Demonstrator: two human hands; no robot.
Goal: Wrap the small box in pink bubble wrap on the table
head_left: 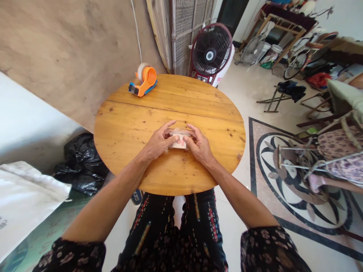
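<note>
Between my two hands is a small white box (180,142) with red marks, partly wrapped in clear crinkled plastic (181,132). It is low over the middle of the round wooden table (124,132); whether it touches the top I cannot tell. My left hand (160,142) grips the box's left side, thumb on its face. On the right side, my right hand (200,145) presses its thumb to the box in the same way. The index fingers of both hands stretch forward past the plastic, while the other fingertips are partly hidden behind it.
An orange and blue tape dispenser (147,81) stands at the table's far left edge. Behind the table is a dark red fan (211,51). Black plastic bags (82,160) lie on the left. To the right sit a folding stool (276,98) and another person's leg (340,183).
</note>
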